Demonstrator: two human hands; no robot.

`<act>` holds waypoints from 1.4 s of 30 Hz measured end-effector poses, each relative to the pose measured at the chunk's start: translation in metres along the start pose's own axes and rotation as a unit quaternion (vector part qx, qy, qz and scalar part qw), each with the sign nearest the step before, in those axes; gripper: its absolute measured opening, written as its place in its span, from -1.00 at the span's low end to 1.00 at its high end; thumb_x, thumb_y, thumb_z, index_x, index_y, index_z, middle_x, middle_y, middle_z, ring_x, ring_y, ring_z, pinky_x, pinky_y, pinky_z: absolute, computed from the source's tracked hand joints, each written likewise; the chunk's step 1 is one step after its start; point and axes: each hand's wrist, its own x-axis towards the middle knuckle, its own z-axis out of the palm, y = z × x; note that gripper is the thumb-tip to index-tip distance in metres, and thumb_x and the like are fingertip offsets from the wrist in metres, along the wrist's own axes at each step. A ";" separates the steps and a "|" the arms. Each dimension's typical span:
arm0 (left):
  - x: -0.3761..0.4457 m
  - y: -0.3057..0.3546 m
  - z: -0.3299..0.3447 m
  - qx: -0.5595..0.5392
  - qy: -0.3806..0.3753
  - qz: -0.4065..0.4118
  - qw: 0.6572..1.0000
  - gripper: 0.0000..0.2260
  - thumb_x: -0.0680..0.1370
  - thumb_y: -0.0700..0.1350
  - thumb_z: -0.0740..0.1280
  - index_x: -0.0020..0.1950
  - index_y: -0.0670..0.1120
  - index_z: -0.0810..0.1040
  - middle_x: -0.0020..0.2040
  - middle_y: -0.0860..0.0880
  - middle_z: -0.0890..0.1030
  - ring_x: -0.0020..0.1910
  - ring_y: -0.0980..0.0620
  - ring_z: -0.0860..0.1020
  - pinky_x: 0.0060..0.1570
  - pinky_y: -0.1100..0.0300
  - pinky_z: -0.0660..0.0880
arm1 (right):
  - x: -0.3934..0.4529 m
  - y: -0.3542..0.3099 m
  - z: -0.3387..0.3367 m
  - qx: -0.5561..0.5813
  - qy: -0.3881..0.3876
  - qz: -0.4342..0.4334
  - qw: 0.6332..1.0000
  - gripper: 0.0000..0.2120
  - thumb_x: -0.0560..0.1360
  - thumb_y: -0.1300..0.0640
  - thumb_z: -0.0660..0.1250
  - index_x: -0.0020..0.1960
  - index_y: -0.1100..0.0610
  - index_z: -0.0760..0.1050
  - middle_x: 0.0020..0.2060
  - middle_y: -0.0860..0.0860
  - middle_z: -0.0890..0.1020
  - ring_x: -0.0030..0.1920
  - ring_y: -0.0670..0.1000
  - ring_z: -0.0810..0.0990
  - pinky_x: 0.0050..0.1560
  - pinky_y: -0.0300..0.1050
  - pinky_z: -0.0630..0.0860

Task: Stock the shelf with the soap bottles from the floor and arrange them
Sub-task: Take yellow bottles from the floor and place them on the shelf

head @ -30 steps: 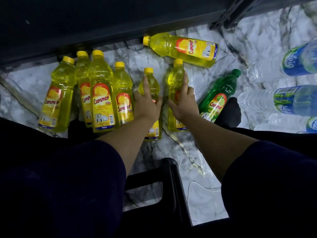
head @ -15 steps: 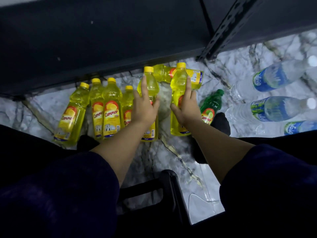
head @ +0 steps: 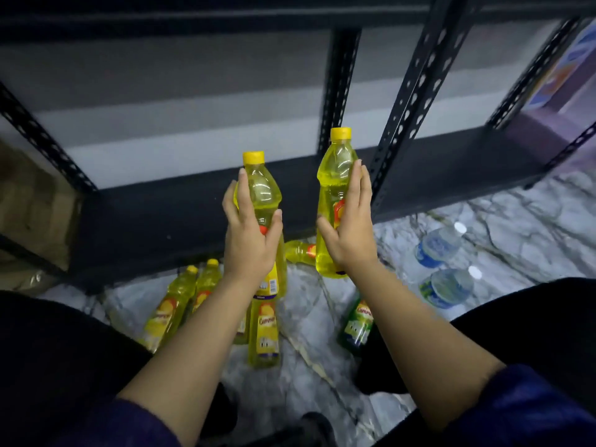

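two yellow soap bottles are held upright at mid-frame, caps up. the left bottle (head: 260,201) is clamped in the grip of the left hand (head: 250,240), fingers wrapped around its body; the right bottle (head: 335,195), held slightly higher, is clamped by the right hand (head: 350,227). both are seen in front of the dark bottom shelf board (head: 161,214), whose surface lies bare across the middle of the frame — open room is left there to either side of the hands.

the way to the shelf is flanked by perforated black uprights: one post (head: 416,91) rises just right of the right bottle, another (head: 338,88) stands behind it, and a slanted one (head: 42,140) is seen at the left edge.

on the marble floor (head: 322,375) below the hands more yellow bottles (head: 180,308) lie at lower left, one (head: 264,333) lies directly under the left wrist, and another (head: 298,251) lies on its side between the two hands, against the shelf edge. a green bottle (head: 358,324) lies beside the right forearm. two water bottles (head: 442,266) are lying at the right, well apart from the soap. dark-clothed legs fill both lower corners; the floor between them is narrow.
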 end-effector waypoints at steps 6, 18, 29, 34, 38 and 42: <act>0.052 0.089 -0.064 -0.046 0.057 0.101 0.992 -0.27 0.66 0.02 0.32 0.69 0.06 -0.06 0.56 -0.11 0.20 0.12 0.49 0.38 0.06 0.39 0.40 | 0.046 -0.083 -0.071 0.031 0.080 -0.122 0.989 0.00 0.53 0.19 0.42 0.71 0.04 -0.20 0.70 0.07 -0.11 0.51 -0.48 -0.23 0.36 -0.51 0.16; 0.222 0.242 -0.144 -0.069 0.183 0.266 0.944 -0.26 0.66 0.03 0.31 0.69 0.08 -0.09 0.54 -0.06 0.21 0.05 0.34 0.42 0.03 0.32 0.43 | 0.200 -0.214 -0.185 0.083 0.221 -0.276 0.931 -0.01 0.57 0.17 0.45 0.70 0.01 -0.21 0.65 0.17 0.03 0.67 -0.02 0.02 0.52 -0.40 0.06; 0.339 0.242 -0.082 0.007 0.227 0.253 0.940 -0.28 0.66 0.13 0.26 0.68 0.13 -0.12 0.50 -0.09 0.23 0.03 -0.08 0.62 -0.26 0.20 0.49 | 0.324 -0.176 -0.160 0.035 0.223 -0.236 0.945 -0.09 0.62 0.10 0.38 0.72 -0.01 -0.19 0.68 0.01 -0.06 0.62 -0.17 0.04 0.47 -0.24 0.16; 0.377 0.237 -0.057 0.031 0.233 0.237 0.943 -0.29 0.66 0.17 0.23 0.68 0.13 -0.12 0.52 -0.12 0.21 0.07 -0.11 0.62 -0.23 0.13 0.58 | 0.361 -0.164 -0.145 -0.011 0.238 -0.234 0.943 -0.10 0.64 0.03 0.33 0.70 -0.05 -0.24 0.69 0.01 -0.08 0.65 0.13 0.11 0.38 0.16 0.43; 0.403 0.232 -0.038 0.035 0.240 0.233 0.942 -0.30 0.66 0.19 0.20 0.68 0.11 -0.11 0.53 -0.13 0.21 0.09 -0.12 0.62 -0.21 0.10 0.61 | 0.389 -0.155 -0.136 -0.016 0.233 -0.238 0.943 -0.11 0.65 0.00 0.31 0.70 -0.05 -0.28 0.69 0.06 -0.09 0.66 0.17 0.08 0.44 0.22 0.41; 0.424 0.228 -0.021 0.031 0.238 0.243 0.940 -0.30 0.67 0.20 0.20 0.69 0.09 -0.10 0.53 -0.15 0.22 0.06 -0.13 0.63 -0.23 0.17 0.54 | 0.415 -0.147 -0.127 -0.016 0.227 -0.236 0.945 -0.10 0.65 0.00 0.31 0.70 -0.02 -0.27 0.68 0.11 -0.09 0.66 0.21 0.08 0.54 0.24 0.32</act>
